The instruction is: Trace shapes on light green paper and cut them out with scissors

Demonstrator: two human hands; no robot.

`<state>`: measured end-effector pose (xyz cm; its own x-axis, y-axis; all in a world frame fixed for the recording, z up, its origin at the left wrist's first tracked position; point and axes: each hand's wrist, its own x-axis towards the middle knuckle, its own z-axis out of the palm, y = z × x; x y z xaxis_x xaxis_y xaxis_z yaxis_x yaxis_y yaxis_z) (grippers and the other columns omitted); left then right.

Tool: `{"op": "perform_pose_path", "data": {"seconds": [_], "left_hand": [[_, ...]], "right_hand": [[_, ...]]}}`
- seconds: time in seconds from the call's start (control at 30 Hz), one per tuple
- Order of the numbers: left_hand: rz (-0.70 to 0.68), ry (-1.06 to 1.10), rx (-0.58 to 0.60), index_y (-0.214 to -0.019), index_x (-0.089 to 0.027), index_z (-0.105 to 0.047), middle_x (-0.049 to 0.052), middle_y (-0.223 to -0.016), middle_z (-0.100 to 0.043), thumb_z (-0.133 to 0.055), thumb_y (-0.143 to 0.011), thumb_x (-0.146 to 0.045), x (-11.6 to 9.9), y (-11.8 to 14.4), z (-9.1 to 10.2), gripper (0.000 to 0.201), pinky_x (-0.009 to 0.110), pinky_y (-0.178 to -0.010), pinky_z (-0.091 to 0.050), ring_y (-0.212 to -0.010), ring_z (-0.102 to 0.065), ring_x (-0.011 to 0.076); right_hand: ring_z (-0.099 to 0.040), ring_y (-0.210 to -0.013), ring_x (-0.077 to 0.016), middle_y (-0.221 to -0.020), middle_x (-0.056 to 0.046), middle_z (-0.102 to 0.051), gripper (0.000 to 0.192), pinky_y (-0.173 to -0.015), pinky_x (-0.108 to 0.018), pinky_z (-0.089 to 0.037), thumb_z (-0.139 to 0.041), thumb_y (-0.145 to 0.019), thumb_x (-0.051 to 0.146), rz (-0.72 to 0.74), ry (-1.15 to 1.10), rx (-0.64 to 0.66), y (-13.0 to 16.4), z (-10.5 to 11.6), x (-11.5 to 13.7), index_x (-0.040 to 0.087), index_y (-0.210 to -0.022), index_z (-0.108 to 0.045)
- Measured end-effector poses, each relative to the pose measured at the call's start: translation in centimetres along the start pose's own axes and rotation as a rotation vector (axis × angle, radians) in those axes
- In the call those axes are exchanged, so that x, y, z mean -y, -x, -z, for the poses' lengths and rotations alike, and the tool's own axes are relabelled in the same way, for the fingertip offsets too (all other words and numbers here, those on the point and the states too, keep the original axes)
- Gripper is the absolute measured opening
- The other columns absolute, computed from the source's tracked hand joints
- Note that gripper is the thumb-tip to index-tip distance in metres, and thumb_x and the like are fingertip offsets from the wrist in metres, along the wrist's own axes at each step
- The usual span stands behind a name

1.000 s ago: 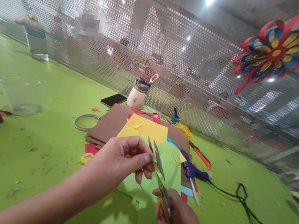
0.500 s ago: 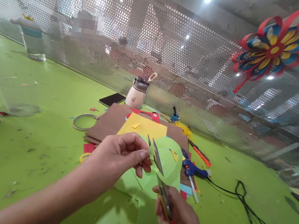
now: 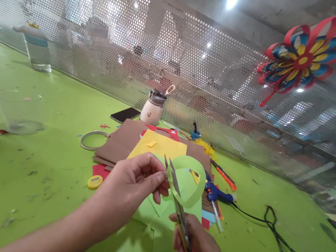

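My left hand pinches a small piece of light green paper, mostly hidden behind the fingertips. In my right hand are scissors with red-orange handles. Their blades point up and away, slightly apart, right beside the left fingertips and against the green paper. Behind the blades lies a rounded light green paper shape with a yellow scrap on it. More light green paper lies under both hands. Farther back, a yellow sheet rests on brown paper.
To the right are a blue glue gun with a black cord and an orange-black pen-like tool. A phone, a white bottle, a tape ring and a clear cup stand or lie farther off. A perforated screen borders the table.
The view has shifted slightly. Both hands hold nearly the same pose, with the scissor blades still slightly apart at the green paper.
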<state>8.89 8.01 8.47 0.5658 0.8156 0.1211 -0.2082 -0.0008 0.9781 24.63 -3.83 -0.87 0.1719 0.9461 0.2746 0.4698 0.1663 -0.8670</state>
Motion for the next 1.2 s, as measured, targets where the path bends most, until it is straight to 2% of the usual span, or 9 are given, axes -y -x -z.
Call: {"op": "perform_pose_path", "data": {"seconds": [0.1,0.23,0.37,0.57,0.77,1.0,1.1,1.2], "left_hand": [[-0.004,0.025,0.003,-0.070,-0.016,-0.055,-0.002,-0.059,-0.064,-0.059,-0.079,-0.017,0.1,0.1,-0.2,0.010,0.021,-0.052,-0.048,-0.051,-0.057,0.0094],[-0.008,0.018,-0.022,-0.069,-0.016,-0.055,-0.002,-0.060,-0.063,-0.059,-0.079,-0.019,0.1,0.2,-0.4,0.011,0.022,-0.053,-0.048,-0.052,-0.056,0.0099],[-0.013,0.015,-0.038,-0.069,-0.017,-0.054,-0.002,-0.059,-0.062,-0.059,-0.079,-0.020,0.2,0.3,-0.6,0.012,0.022,-0.052,-0.048,-0.052,-0.056,0.0103],[0.002,0.040,-0.043,-0.070,-0.017,-0.054,-0.002,-0.059,-0.062,-0.059,-0.080,-0.021,0.4,0.3,-0.7,0.012,0.022,-0.052,-0.047,-0.052,-0.056,0.0099],[0.021,0.074,-0.025,-0.071,-0.017,-0.054,-0.002,-0.058,-0.063,-0.060,-0.079,-0.021,0.3,0.3,-0.6,0.012,0.020,-0.051,-0.047,-0.052,-0.056,0.0093],[0.013,0.050,-0.033,-0.071,-0.017,-0.054,-0.002,-0.059,-0.062,-0.061,-0.079,-0.022,0.0,0.4,-0.3,0.012,0.021,-0.052,-0.046,-0.051,-0.056,0.0093],[-0.001,0.017,-0.036,-0.070,-0.017,-0.054,-0.002,-0.059,-0.062,-0.060,-0.079,-0.022,-0.1,0.4,-0.2,0.012,0.021,-0.052,-0.046,-0.051,-0.056,0.0093],[-0.016,-0.003,-0.044,-0.069,-0.018,-0.054,-0.002,-0.059,-0.062,-0.060,-0.079,-0.021,0.0,0.4,-0.2,0.012,0.021,-0.051,-0.047,-0.051,-0.056,0.0097]], "right_hand": [[-0.042,-0.051,-0.0119,-0.062,0.003,-0.050,0.052,-0.047,-0.023,-0.031,-0.042,-0.083,0.068,0.038,-0.010,-0.017,0.0,-0.2,-0.3,0.025,-0.110,-0.055],[-0.038,-0.048,-0.0112,-0.058,0.005,-0.046,0.041,-0.045,-0.024,-0.027,-0.047,-0.085,0.059,0.018,-0.009,-0.002,0.0,-0.1,-0.3,0.025,-0.107,-0.055],[-0.037,-0.050,-0.0131,-0.060,0.003,-0.045,0.048,-0.046,-0.025,-0.027,-0.044,-0.084,0.063,0.042,-0.046,0.009,-0.1,0.0,0.0,0.023,-0.108,-0.055],[-0.034,-0.049,-0.0118,-0.060,0.005,-0.043,0.046,-0.045,-0.024,-0.026,-0.045,-0.084,0.063,0.030,-0.046,0.007,0.0,0.0,0.2,0.025,-0.108,-0.055],[-0.039,-0.050,-0.0123,-0.060,0.004,-0.045,0.048,-0.047,-0.024,-0.029,-0.044,-0.084,0.064,0.021,-0.041,0.019,-0.1,0.0,-0.1,0.024,-0.108,-0.056],[-0.045,-0.053,-0.0129,-0.064,0.002,-0.051,0.049,-0.049,-0.024,-0.034,-0.049,-0.082,0.065,0.002,-0.040,0.035,-0.3,0.0,1.1,0.024,-0.106,-0.059],[-0.042,-0.052,-0.0118,-0.064,0.003,-0.051,0.047,-0.048,-0.024,-0.032,-0.048,-0.082,0.065,-0.015,-0.038,0.024,-0.3,-0.1,1.2,0.025,-0.104,-0.060],[-0.035,-0.049,-0.0103,-0.060,0.005,-0.044,0.045,-0.047,-0.023,-0.027,-0.048,-0.083,0.063,-0.032,-0.029,0.001,-0.2,-0.2,1.3,0.025,-0.101,-0.060]]}}
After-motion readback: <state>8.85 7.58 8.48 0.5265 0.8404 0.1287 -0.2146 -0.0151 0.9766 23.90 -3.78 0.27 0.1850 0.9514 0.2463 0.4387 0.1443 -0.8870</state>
